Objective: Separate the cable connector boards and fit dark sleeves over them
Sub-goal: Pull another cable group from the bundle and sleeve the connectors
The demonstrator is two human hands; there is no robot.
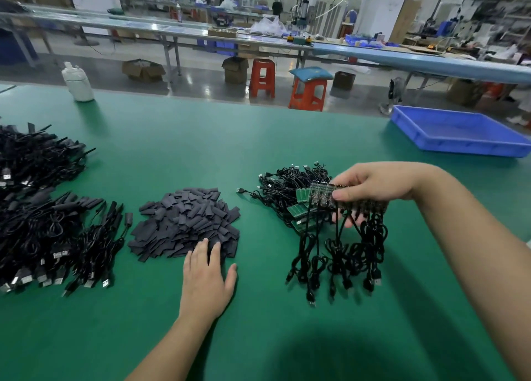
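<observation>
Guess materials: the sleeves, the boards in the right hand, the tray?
Sleeves: matte dark grey, flat and limp, likely heat-shrink or soft plastic tubing.
Boards: rigid green strip with dark parts, looks like fibreglass circuit board; the right hand grips it with cables hanging below.
Tray: glossy blue, moulded walls, probably hard plastic.

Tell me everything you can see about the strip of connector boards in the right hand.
The strip of connector boards is a row of small joined boards, green at its left end and dark along the rest, held level above the green table. The right hand pinches it, thumb in front and fingers behind. A black USB cable hangs from each board, coiled, plugs dangling near the table. Behind it lies a pile of similar boards with cables.
</observation>
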